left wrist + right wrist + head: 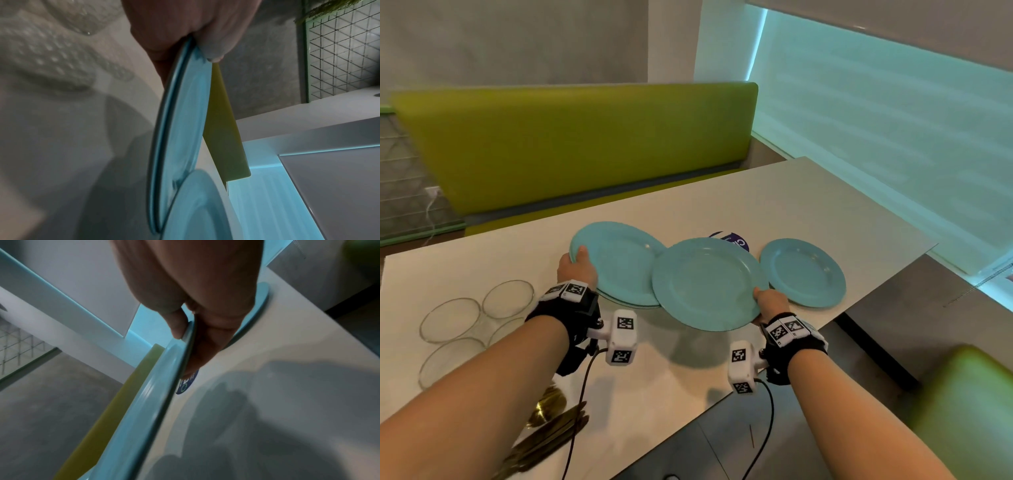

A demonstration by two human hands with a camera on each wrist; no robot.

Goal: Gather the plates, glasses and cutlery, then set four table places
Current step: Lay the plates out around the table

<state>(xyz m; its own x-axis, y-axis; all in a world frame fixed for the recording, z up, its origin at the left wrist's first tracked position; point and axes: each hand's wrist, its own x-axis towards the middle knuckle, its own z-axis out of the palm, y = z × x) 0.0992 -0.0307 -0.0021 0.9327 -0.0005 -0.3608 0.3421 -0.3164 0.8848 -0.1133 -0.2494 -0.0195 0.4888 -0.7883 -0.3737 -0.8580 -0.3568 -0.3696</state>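
My left hand (pixel 578 263) grips the left rim of a blue plate (pixel 619 260), thumb on top. In the left wrist view two blue rims (pixel 164 129) run close together under the thumb; a second plate's edge (pixel 626 303) shows below the first. My right hand (pixel 767 301) pinches the near right rim of the middle blue plate (pixel 705 284), which hangs above the table and overlaps the left one. In the right wrist view thumb and fingers (pixel 179 327) clamp that rim (pixel 144 410). A third plate (pixel 803 272) lies flat on the white table (pixel 808 205) to the right.
Several clear glasses (pixel 508 298) stand at the table's left. Gold cutlery (pixel 551 428) lies near the front edge under my left forearm. A purple round sticker (pixel 736 240) peeks out behind the middle plate. A green bench (pixel 585 144) runs behind the table, another green seat (pixel 969 404) at right.
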